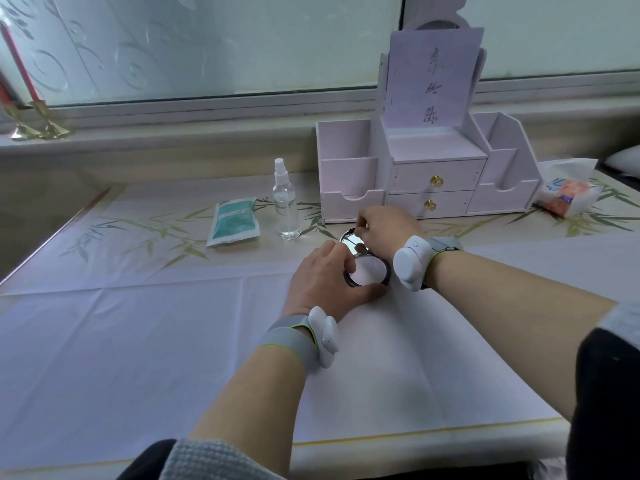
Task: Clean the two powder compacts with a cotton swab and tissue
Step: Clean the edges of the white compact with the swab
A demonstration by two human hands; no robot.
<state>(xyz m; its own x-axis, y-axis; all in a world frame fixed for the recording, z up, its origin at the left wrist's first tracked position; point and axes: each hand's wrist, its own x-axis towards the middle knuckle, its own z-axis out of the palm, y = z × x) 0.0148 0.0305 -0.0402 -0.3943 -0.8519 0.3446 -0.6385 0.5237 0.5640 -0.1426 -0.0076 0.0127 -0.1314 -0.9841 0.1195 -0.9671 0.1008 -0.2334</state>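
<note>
One round black powder compact (369,271) lies open on the table in front of the organizer, its pale powder pan toward me and its mirrored lid (349,239) tipped back. My left hand (329,282) grips the base from the left, fingers curled round its rim. My right hand (384,228) pinches the lid's far edge from above. A second compact is not visible. A tissue pack (568,197) lies at the far right. A teal packet (233,221) lies to the left; its contents cannot be made out.
A clear spray bottle (285,202) stands just left of the compact. A white drawer organizer (429,174) stands close behind my hands. Two brass candlesticks (38,123) stand on the window sill at far left. A white sheet (138,341) covers the near table.
</note>
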